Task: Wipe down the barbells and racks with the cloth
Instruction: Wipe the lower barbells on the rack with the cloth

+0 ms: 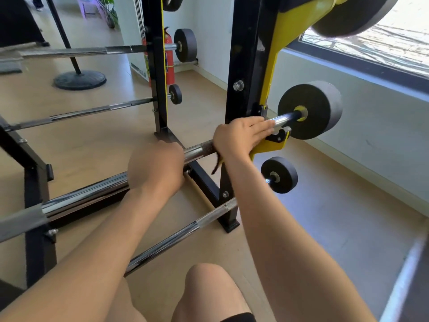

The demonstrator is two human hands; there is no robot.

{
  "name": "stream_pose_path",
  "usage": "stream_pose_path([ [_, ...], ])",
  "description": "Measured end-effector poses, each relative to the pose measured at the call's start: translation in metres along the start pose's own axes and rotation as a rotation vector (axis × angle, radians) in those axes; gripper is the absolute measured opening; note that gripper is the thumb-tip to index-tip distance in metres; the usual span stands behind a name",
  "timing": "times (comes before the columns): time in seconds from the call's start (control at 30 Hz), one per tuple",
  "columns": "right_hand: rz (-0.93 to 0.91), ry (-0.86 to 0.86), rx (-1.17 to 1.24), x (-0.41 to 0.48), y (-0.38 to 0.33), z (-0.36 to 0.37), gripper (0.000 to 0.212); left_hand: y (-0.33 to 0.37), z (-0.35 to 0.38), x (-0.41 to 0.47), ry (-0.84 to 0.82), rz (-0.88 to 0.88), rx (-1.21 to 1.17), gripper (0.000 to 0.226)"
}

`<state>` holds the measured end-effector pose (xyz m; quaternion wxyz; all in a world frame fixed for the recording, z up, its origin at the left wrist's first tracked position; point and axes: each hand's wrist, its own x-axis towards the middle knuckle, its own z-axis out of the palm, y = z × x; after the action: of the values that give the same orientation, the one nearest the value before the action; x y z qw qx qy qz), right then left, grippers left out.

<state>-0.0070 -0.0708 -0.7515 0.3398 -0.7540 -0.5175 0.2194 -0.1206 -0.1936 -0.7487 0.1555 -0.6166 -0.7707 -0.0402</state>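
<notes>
Chrome runs across my view: the barbell (199,148) sits in the rack (243,66), sloping up from lower left to a black weight plate (318,110) at the right end. My left hand (156,168) is curled over the smooth part of the bar, gripping it from above. My right hand (241,135) lies further up the same bar, right at the yellow hook (269,147) of the rack, with its fingers nearly straight and laid along the bar toward the plate; the thumb is hidden from me. The two hands are apart, with a short knurled stretch of bar bare between them.

The cloth (217,165) is a dark strip hanging from beneath the heel of the right hand, just below the bar; most of it is covered by the palm, so I cannot tell how it is folded. A second barbell (176,238) rests lower on the rack, beneath my forearms. A red fire extinguisher (170,63) stands behind the far upright.
</notes>
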Motion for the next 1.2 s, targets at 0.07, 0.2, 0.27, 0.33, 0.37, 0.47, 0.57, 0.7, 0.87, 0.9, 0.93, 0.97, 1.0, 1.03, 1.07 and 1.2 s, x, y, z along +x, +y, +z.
stream_pose_path([
  [0.07, 0.112, 0.024, 0.021, 0.021, -0.009, -0.013, 0.099, -0.001, 0.0, 0.0, -0.002, 0.0, -0.007, 0.012],
  [0.2, 0.128, 0.093, 0.034, 0.022, -0.015, -0.014, 0.097, -0.001, 0.0, 0.001, -0.006, 0.018, -0.025, 0.016],
  [0.27, 0.068, 0.058, 0.054, 0.006, -0.008, -0.012, 0.09, -0.001, 0.0, 0.0, -0.009, 0.027, -0.02, 0.014],
  [0.33, -0.101, -0.041, 0.069, -0.024, 0.0, -0.004, 0.075, -0.002, -0.002, 0.001, -0.014, 0.041, -0.022, 0.01],
  [0.37, -0.225, -0.083, 0.068, -0.043, 0.005, 0.0, 0.065, -0.003, -0.001, 0.002, -0.026, 0.049, -0.03, 0.01],
  [0.47, -0.565, -0.144, 0.048, -0.079, 0.026, -0.003, 0.061, -0.008, -0.005, 0.001, -0.078, 0.073, -0.079, 0.016],
  [0.57, -0.762, -0.208, -0.058, -0.062, 0.037, -0.027, 0.057, -0.025, -0.007, -0.012, -0.083, 0.041, -0.048, 0.016],
  [0.7, -0.978, -0.33, -0.314, -0.068, 0.02, -0.031, 0.038, -0.061, -0.003, -0.036, -0.072, -0.032, -0.002, 0.014],
  [0.87, -1.258, -0.463, -0.251, -0.166, -0.024, 0.022, 0.039, -0.108, -0.01, -0.065, 0.004, -0.154, -0.022, 0.022],
  [0.9, -1.264, -0.502, -0.256, -0.182, -0.032, 0.03, 0.038, -0.12, -0.01, -0.072, 0.016, -0.173, -0.009, 0.025],
  [0.93, -1.26, -0.58, -0.241, -0.192, -0.041, 0.034, 0.041, -0.132, -0.01, -0.08, 0.03, -0.202, 0.006, 0.03],
  [0.97, -1.232, -0.692, -0.199, -0.195, -0.05, 0.034, 0.048, -0.142, -0.009, -0.088, 0.039, -0.233, 0.01, 0.035],
  [1.0, -1.173, -0.816, -0.136, -0.192, -0.057, 0.032, 0.055, -0.152, -0.008, -0.095, 0.047, -0.256, -0.004, 0.038],
  [1.03, -1.108, -0.901, -0.067, -0.184, -0.064, 0.029, 0.055, -0.16, -0.006, -0.102, 0.051, -0.271, -0.027, 0.037],
  [1.07, -1.072, -0.924, -0.023, -0.173, -0.069, 0.026, 0.049, -0.166, -0.006, -0.108, 0.037, -0.284, -0.049, 0.034],
  [1.2, -1.072, -0.787, -0.471, -0.155, -0.075, 0.022, 0.054, -0.188, -0.018, -0.123, -0.075, -0.377, -0.088, 0.041],
])
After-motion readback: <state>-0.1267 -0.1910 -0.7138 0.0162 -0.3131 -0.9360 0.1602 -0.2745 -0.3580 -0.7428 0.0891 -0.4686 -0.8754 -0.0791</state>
